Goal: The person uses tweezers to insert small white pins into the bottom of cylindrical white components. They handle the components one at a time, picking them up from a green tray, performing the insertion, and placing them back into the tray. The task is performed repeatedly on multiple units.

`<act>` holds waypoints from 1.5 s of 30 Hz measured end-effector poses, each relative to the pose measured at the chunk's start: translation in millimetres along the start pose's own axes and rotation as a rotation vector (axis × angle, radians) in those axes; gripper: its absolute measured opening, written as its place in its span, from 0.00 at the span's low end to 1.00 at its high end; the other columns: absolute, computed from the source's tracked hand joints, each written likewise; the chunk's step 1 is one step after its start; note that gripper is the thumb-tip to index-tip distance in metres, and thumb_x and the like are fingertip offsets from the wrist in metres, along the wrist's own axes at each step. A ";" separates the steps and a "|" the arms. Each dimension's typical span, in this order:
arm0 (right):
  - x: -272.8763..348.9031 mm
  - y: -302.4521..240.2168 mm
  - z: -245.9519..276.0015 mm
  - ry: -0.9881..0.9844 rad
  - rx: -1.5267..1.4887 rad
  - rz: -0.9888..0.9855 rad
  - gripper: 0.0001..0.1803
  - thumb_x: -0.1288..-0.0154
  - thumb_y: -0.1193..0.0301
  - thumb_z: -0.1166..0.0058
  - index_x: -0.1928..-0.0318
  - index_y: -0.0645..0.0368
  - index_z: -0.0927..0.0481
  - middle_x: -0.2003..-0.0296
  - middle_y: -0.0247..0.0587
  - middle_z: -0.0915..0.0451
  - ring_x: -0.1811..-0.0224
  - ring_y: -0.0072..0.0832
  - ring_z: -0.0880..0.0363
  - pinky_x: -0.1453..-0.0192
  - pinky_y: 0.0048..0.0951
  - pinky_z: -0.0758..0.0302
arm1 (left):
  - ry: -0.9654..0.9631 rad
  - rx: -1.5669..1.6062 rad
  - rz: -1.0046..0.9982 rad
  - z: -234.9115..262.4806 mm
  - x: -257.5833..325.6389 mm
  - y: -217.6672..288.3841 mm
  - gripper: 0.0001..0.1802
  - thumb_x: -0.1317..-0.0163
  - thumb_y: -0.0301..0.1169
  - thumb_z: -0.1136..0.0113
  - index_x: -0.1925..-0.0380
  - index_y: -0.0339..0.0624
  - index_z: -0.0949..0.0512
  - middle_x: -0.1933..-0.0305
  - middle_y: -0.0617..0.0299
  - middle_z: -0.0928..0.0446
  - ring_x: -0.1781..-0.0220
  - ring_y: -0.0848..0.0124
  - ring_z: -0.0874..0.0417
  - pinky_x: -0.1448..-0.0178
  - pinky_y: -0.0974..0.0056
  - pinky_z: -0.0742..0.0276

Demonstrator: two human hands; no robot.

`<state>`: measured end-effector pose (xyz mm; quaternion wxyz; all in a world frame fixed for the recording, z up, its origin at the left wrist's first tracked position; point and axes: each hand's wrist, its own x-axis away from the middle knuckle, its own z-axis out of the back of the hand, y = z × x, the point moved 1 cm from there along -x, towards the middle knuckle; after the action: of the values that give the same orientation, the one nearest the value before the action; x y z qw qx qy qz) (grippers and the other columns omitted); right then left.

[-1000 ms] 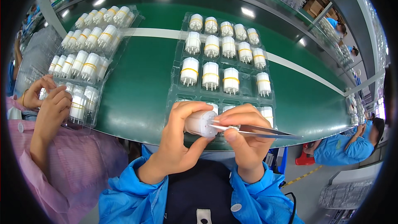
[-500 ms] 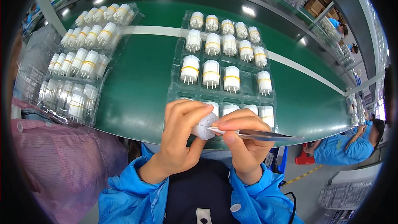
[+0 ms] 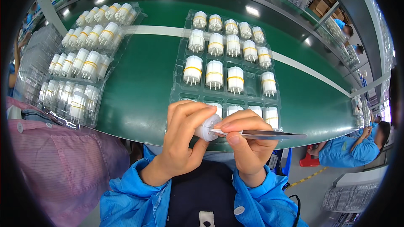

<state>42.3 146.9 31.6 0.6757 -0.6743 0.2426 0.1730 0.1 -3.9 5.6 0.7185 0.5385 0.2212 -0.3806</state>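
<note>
The left hand (image 3: pixel 180 141) is curled around a white plastic cylinder (image 3: pixel 208 129), grasping it just above the bench's near edge with its round end face turned toward 3 o'clock. The right hand (image 3: pixel 251 154) pinches slim, silver metal tweezers (image 3: pixel 280 135) with pale tips, its fingers close to that face. Compared with a second ago, the cylinder is turned so its end shows more fully, and the tweezers' arms, spread apart then, now lie nearly together, tips at the face. That suggests fine work at the end is under way; whether the tips clasp anything is too small to tell.

Beyond, at 12 to 1 o'clock, a clear plastic tray (image 3: pixel 251 85) holds rows of yellow-banded white cylinders with metal pins, one third-row pocket bare. It lies on the glossy green bench (image 3: pixel 139 80). At 10 o'clock, the neighbour in a pink striped coat (image 3: pixel 80 155) no longer has hands on the second clear tray (image 3: pixel 96 82).
</note>
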 end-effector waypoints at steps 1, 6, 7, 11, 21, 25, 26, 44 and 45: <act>0.2 0.3 0.0 -0.002 -0.002 0.002 0.08 0.42 0.83 0.40 0.60 0.68 0.18 0.64 0.49 0.16 0.61 0.33 0.18 0.57 0.28 0.23 | -0.001 0.006 0.001 0.0 0.2 -0.3 0.29 0.56 0.16 0.34 0.48 0.30 0.26 0.51 0.46 0.27 0.50 0.53 0.26 0.46 0.56 0.29; -0.4 1.1 1.5 -0.015 0.039 0.029 0.08 0.42 0.83 0.40 0.61 0.69 0.18 0.64 0.50 0.16 0.62 0.33 0.18 0.58 0.28 0.23 | -0.002 0.017 0.000 0.0 -0.5 -1.6 0.29 0.56 0.17 0.34 0.48 0.29 0.26 0.51 0.46 0.26 0.50 0.54 0.26 0.46 0.56 0.29; -1.2 0.9 1.7 -0.023 0.058 0.030 0.08 0.42 0.83 0.39 0.61 0.69 0.18 0.64 0.50 0.16 0.62 0.33 0.18 0.58 0.28 0.22 | -0.003 0.017 0.003 -0.3 -0.4 -1.6 0.29 0.56 0.17 0.34 0.48 0.29 0.26 0.51 0.46 0.26 0.50 0.54 0.26 0.46 0.56 0.29; -3.3 -0.1 2.9 -0.045 0.076 0.058 0.08 0.43 0.83 0.39 0.61 0.69 0.18 0.65 0.50 0.16 0.63 0.34 0.17 0.59 0.28 0.22 | -0.008 0.025 0.014 -1.2 1.0 -1.6 0.29 0.56 0.17 0.34 0.48 0.29 0.26 0.51 0.46 0.26 0.50 0.54 0.26 0.46 0.57 0.29; -8.4 -5.6 0.1 -0.060 0.221 0.128 0.07 0.47 0.82 0.36 0.64 0.66 0.17 0.66 0.47 0.16 0.67 0.35 0.17 0.65 0.29 0.22 | -0.026 -0.005 0.002 0.5 -2.0 0.7 0.29 0.56 0.18 0.33 0.48 0.29 0.25 0.52 0.45 0.26 0.51 0.52 0.25 0.47 0.56 0.28; -13.3 -9.9 -1.2 -0.115 0.335 0.181 0.08 0.48 0.81 0.35 0.66 0.63 0.16 0.67 0.45 0.16 0.69 0.37 0.18 0.67 0.30 0.23 | -0.001 -0.003 0.023 -0.7 -2.0 2.0 0.34 0.62 0.14 0.36 0.46 0.32 0.25 0.51 0.48 0.26 0.51 0.51 0.26 0.47 0.54 0.28; -14.6 -10.0 0.0 -0.130 0.335 0.172 0.08 0.48 0.81 0.35 0.65 0.64 0.16 0.66 0.45 0.16 0.68 0.37 0.17 0.66 0.30 0.22 | -0.004 -0.004 0.023 -0.7 -2.3 1.7 0.34 0.62 0.14 0.36 0.46 0.32 0.25 0.51 0.48 0.26 0.51 0.51 0.26 0.47 0.54 0.28; -17.0 -9.2 11.3 -0.128 0.178 0.072 0.09 0.47 0.82 0.36 0.63 0.66 0.15 0.65 0.49 0.16 0.64 0.36 0.17 0.61 0.30 0.21 | -0.116 0.306 0.196 3.3 2.4 0.1 0.30 0.53 0.18 0.34 0.44 0.33 0.26 0.49 0.48 0.26 0.49 0.53 0.26 0.46 0.56 0.29; -16.6 -8.6 11.5 -0.127 0.166 0.076 0.09 0.47 0.82 0.37 0.63 0.66 0.15 0.65 0.49 0.16 0.64 0.36 0.17 0.61 0.30 0.21 | -0.122 0.304 0.202 3.8 2.6 -0.2 0.30 0.53 0.18 0.34 0.44 0.33 0.26 0.49 0.48 0.26 0.49 0.53 0.26 0.46 0.56 0.30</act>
<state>34.5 159.6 47.8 0.7362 -0.5941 0.2382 0.2199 1.1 -8.3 4.8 0.6753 0.6363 0.0621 -0.3678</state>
